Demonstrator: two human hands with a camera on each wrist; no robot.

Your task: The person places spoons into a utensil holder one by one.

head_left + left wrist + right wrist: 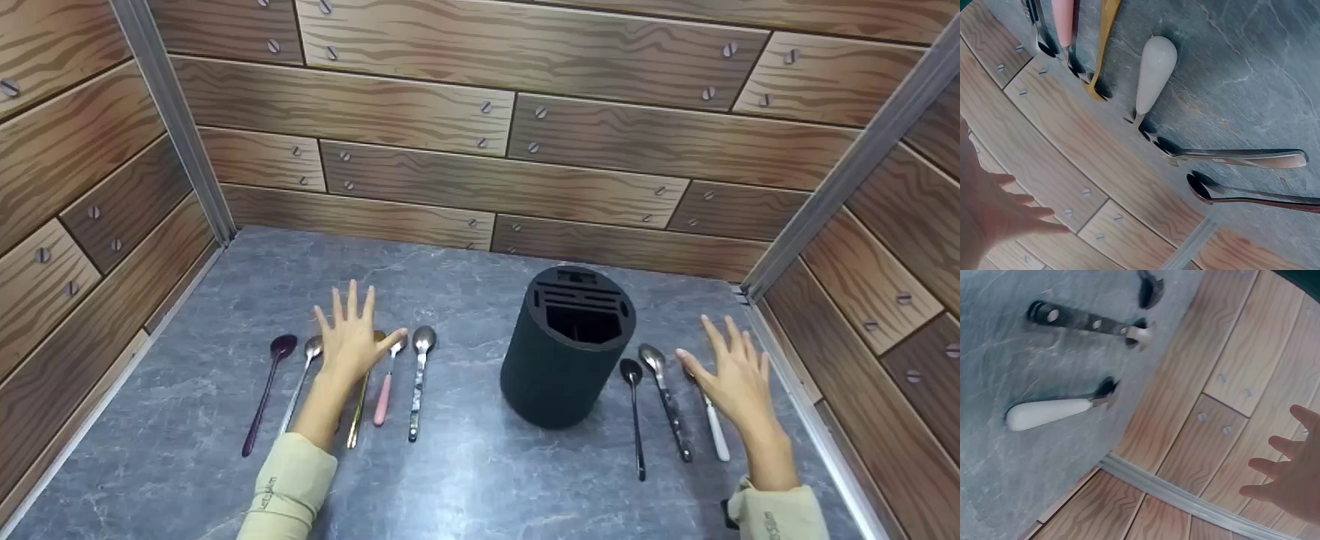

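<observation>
Fingers spread and holding nothing, my left hand [349, 345] hovers above a row of spoons. Around it lie a dark purple spoon [260, 409], a silver spoon [298, 386], a gold spoon [359, 409], a pink-handled spoon [383, 399] and a spoon with a patterned handle [417, 390]. In the left wrist view a white-handled spoon [1155, 73] shows too; my arm hides it in the head view. My right hand [739, 382], also spread and holding nothing, is near another white-handled spoon [716, 431]. Left of that lie a black-and-white-handled spoon [670, 401] and a black spoon [637, 420].
A dark cylindrical utensil holder [551, 382] with slots and a larger opening on top stands upright between the two groups of spoons. Wood-patterned walls [420, 165] with metal corner strips [180, 127] enclose the grey marbled tabletop [465, 300].
</observation>
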